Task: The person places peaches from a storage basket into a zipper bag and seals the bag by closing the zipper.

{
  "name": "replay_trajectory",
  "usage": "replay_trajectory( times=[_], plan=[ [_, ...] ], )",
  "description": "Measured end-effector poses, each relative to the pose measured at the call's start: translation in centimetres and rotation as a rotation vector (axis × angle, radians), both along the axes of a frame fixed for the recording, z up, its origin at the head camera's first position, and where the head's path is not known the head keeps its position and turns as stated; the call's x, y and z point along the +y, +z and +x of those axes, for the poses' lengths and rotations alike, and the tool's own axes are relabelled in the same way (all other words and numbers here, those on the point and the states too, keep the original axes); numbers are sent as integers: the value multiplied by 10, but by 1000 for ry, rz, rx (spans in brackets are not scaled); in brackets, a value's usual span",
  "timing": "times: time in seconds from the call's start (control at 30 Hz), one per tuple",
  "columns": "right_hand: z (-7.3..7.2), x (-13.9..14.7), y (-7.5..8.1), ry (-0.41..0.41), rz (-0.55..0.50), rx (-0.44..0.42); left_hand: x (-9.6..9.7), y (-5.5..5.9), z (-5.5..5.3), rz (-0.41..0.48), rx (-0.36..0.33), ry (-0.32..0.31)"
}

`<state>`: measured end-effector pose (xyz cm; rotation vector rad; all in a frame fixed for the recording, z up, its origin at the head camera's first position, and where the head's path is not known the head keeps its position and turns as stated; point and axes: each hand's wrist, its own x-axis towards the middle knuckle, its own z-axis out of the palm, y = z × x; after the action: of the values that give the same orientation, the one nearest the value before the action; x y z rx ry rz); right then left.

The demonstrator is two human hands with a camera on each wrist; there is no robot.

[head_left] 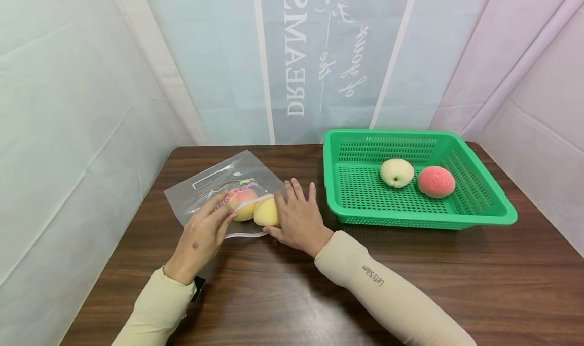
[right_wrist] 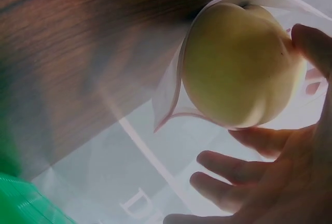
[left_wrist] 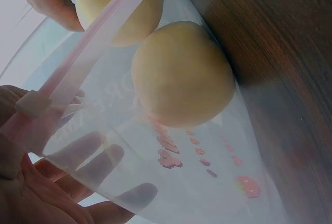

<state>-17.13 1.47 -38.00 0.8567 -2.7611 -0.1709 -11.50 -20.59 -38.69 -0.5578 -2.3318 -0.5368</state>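
A clear zip bag (head_left: 214, 176) with printed designs lies on the table, its mouth toward the person. My left hand (head_left: 198, 237) pinches the bag's edge near the white slider (left_wrist: 33, 103), its other fingers spread behind the plastic. Inside the bag rests a pink-and-yellow peach (head_left: 242, 199). A second, yellow peach (head_left: 266, 213) is at the mouth, partly behind the bag's rim in the left wrist view. My right hand (head_left: 302, 218) holds this yellow peach between thumb and index finger, with the remaining fingers stretched out.
To the right stands a green plastic basket (head_left: 335, 199) holding a pale peach (head_left: 397, 173) and a pinkish-red peach (head_left: 436, 182). The brown wooden table (head_left: 283, 295) meets a printed curtain (head_left: 228, 82) at the back and white cloth at both sides.
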Motion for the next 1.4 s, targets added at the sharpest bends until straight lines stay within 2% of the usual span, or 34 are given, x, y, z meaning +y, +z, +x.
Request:
replay_trajectory(
  times=[0.23,0.57,0.87,0.97,1.13,1.4],
  plan=[
    [-2,-2,0,23,-45,-1,0,0,0,1,11,-6],
    [-8,-7,0,16,-59,100,-1,-1,0,-2,27,-30],
    [-18,-12,-2,11,-75,135,-1,-2,1,-2,12,-39],
    [-18,-11,0,14,-72,107,-2,-3,1,-9,24,-33],
    [-14,-5,4,12,-75,10,-3,-3,1,-1,21,-28],
    [-10,0,5,23,-78,-26,-3,-4,0,-1,17,-38]
  ],
)
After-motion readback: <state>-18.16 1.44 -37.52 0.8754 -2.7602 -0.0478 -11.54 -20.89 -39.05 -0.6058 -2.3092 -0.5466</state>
